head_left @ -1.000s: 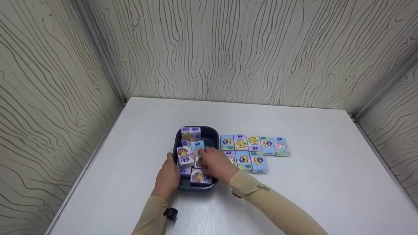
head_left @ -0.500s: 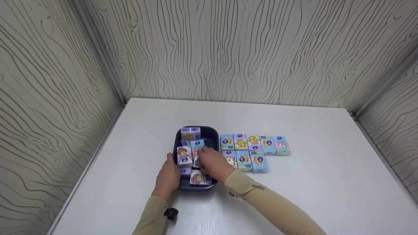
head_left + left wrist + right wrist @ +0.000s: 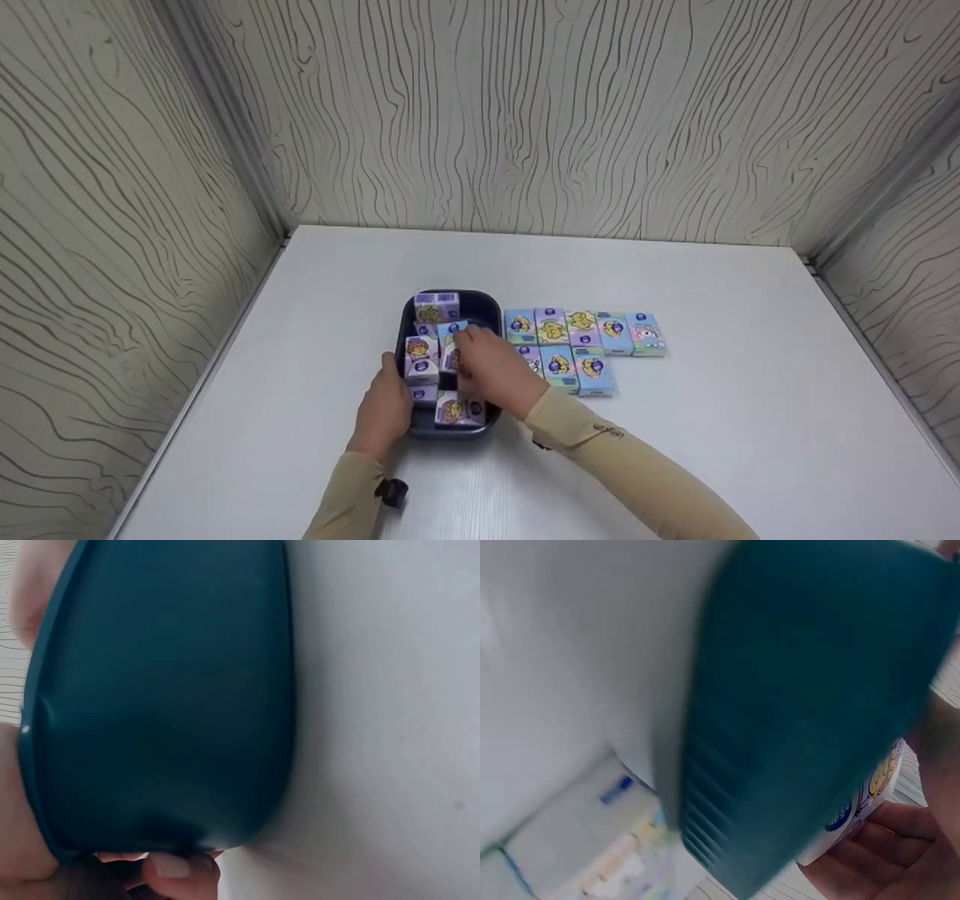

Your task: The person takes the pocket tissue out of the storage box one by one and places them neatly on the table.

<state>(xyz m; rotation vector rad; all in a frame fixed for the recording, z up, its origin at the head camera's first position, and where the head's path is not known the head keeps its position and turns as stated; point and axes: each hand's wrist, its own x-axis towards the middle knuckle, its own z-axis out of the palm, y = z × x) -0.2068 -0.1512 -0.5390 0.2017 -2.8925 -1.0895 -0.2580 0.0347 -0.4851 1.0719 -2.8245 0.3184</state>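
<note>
While the left hand (image 3: 385, 411) clasps the tray (image 3: 450, 433), the right hand (image 3: 499, 371) pinches a box (image 3: 449, 358) inside it; two rows of boxes (image 3: 559, 367) lie right of the tray.

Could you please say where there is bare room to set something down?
Free: white tabletop left of the left hand, and right of the small pastel cardboard boxes. Crowded: the dark teal rectangular tray, holding more boxes, the right hand among them.
</note>
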